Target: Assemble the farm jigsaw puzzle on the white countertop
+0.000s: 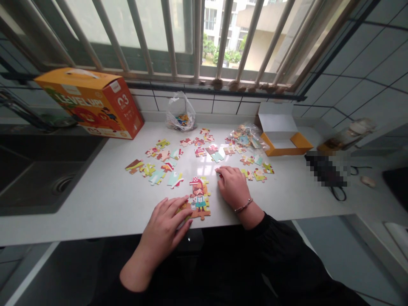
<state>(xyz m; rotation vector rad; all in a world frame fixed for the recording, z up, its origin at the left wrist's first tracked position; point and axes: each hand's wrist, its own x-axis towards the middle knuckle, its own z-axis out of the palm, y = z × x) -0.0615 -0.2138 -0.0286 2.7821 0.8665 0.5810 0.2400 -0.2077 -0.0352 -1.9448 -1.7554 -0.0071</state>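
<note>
On the counter in front of me lies a partly joined jigsaw puzzle point(200, 199) with a bearded figure in a teal garment and a red barn top. My left hand point(167, 219) rests at its left side, fingers stretched out and touching its lower left edge, covering part of it. To the right of the puzzle, my right hand point(234, 187) is closed, its fingertips pinched on a small puzzle piece point(218, 171) that is mostly hidden. Loose puzzle pieces point(157, 176) lie to the left, more pieces point(216, 155) behind, and others point(259, 173) to the right.
An orange puzzle box point(121, 110) stands back left beside the dark sink point(41, 170). Along the wall are an open plastic bag point(181, 112) of pieces, another clear bag point(247, 136) and an open orange-white carton point(283, 144). A blurred dark object point(327, 170) lies right.
</note>
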